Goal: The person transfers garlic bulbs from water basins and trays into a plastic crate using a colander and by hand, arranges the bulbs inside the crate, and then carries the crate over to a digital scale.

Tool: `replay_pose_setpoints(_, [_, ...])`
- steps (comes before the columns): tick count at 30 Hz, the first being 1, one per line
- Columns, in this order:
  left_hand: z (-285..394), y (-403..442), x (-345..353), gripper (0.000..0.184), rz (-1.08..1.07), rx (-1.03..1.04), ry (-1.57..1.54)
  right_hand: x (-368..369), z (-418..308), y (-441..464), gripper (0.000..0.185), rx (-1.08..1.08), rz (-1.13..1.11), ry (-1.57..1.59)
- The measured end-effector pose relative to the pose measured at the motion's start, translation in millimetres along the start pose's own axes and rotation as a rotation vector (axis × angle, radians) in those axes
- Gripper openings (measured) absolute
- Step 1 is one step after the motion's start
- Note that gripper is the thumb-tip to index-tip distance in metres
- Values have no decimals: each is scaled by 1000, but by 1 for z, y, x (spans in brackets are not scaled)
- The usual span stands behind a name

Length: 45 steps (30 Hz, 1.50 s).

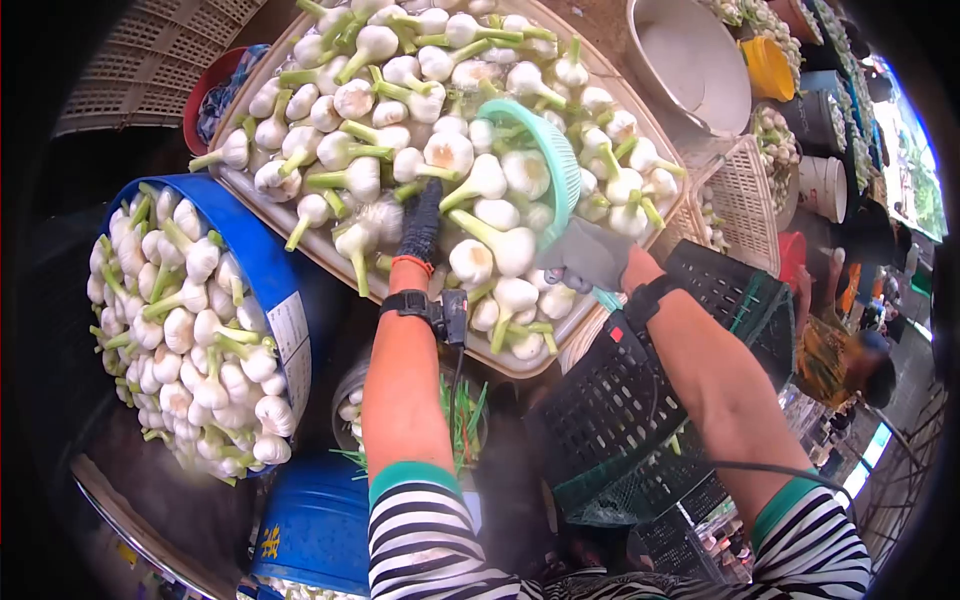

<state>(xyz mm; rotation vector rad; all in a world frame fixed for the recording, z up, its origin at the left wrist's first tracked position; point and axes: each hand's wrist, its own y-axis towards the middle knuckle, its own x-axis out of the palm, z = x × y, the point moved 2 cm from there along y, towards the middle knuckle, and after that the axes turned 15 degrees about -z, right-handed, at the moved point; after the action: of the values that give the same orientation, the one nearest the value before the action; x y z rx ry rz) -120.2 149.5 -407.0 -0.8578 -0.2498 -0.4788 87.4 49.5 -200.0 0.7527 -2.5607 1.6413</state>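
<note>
White garlic bulbs (pixel 350 172) with short green stems fill a wide pale tray (pixel 235 197) of water. My right hand (pixel 590 255), in a grey glove, is closed on the rim of a light green plastic basket (pixel 563 160), which is tilted among the bulbs. Several bulbs lie at the basket's mouth. My left hand (pixel 422 215), in a dark glove, reaches into the garlic left of the basket and touches bulbs there. Its fingertips are partly hidden, so its grip cannot be made out.
A blue tub (pixel 262 235) heaped with garlic stands at left. Black crates (pixel 610 400) stand below right, near my right forearm. A blue barrel (pixel 318 520) is at the bottom. A large basin (pixel 690 60) and a yellow bucket (pixel 768 68) are upper right. Another person (pixel 835 355) is at far right.
</note>
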Motion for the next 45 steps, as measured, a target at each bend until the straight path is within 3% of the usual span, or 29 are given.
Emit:
replay_pose_setpoints(1, [0, -5, 9, 73, 22, 90, 88, 3, -6, -8, 22, -54, -54, -27])
replay_pose_setpoints(4, [48, -53, 39, 75, -89, -358, -299, 9, -19, -25, 19, 11, 5, 115])
replay_pose_setpoints(8, [64, -51, 34, 84, -3, -170, -398, 4, -15, 5, 20, 74, -27, -244])
replay_pose_setpoints(9, [62, -34, 31, 85, 42, -269, -408, 4, -9, 17, 15, 85, 26, -266])
replay_pose_setpoints(11, [58, 0, 28, 84, 78, -370, -405, -6, 2, 45, 13, -102, -87, -754])
replay_pose_setpoints(15, [56, 12, 26, 76, 25, -157, -295, -14, 8, 50, 12, -387, -71, -1210])
replay_pose_setpoints(18, [61, -4, 37, 70, 7, -37, -257, -20, -5, 24, 14, -465, -49, -848])
replay_pose_setpoints(20, [74, -12, 53, 67, -4, 17, -233, -13, -17, -10, 15, -26, -88, -162])
replay_pose_setpoints(21, [81, -18, 62, 65, -6, 46, -230, -11, -21, -26, 13, -105, -126, -75])
replay_pose_setpoints(24, [110, -55, 98, 47, -11, 113, -267, -3, -19, -60, 8, -260, -206, 45])
replay_pose_setpoints(25, [116, -64, 108, 54, -1, 154, -265, 4, -21, -72, 8, -278, -244, 113])
replay_pose_setpoints(28, [131, -94, 125, 52, 3, 163, -214, 26, -14, -109, 16, -377, -119, 257])
replay_pose_setpoints(29, [136, -103, 132, 52, 2, 197, -158, 24, -11, -120, 20, -263, -202, 64])
replay_pose_setpoints(32, [149, -141, 155, 54, 8, 298, 15, 52, 0, -152, 21, -419, -180, 316])
replay_pose_setpoints(33, [153, -159, 169, 58, 15, 209, -49, 60, 4, -167, 22, -426, -166, 317])
replay_pose_setpoints(35, [154, -181, 189, 60, -11, 265, 46, 76, 10, -198, 24, -433, -141, 321])
replay_pose_setpoints(37, [144, -192, 206, 61, -46, 263, 103, 93, 30, -230, 21, -498, -2, 192])
replay_pose_setpoints(40, [141, -272, 280, 53, -221, 460, 190, 126, 59, -295, 24, -369, 156, 78])
replay_pose_setpoints(41, [132, -296, 301, 47, -190, 631, 480, 139, 81, -316, 28, -324, 202, -140])
replay_pose_setpoints(42, [117, -316, 321, 43, -62, 793, 894, 149, 104, -336, 31, -320, 254, -618])
replay_pose_setpoints(43, [93, -329, 343, 38, 25, 856, 1110, 161, 126, -356, 34, -306, 323, -893])
replay_pose_setpoints(45, [0, -322, 370, 39, -55, 485, 1198, 184, 149, -388, 17, -381, 500, -1056])
